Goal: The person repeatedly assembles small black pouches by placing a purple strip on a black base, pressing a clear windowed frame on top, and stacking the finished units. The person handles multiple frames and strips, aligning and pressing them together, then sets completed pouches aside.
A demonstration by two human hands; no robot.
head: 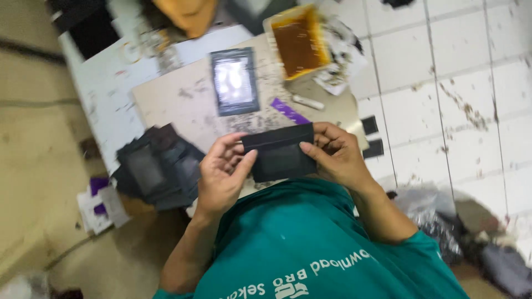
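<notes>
Left hand point(221, 174) and right hand point(335, 155), fingers curled, grip opposite ends of a flat, matte black rectangular pouch point(280, 152) above the worktop point(183, 105); similar dark pieces point(158, 166) lie stacked beside the left fingers.

Teal short-sleeved cotton T-shirt point(310, 243) fills the 6 o'clock area, white printed lettering across the chest. Sleeve hems end above the elbows, forearms bare below. Bare left hand point(220, 176) at 9 o'clock, bare right hand point(338, 155) at 3 o'clock: no gloves, rings or watch visible.
</notes>
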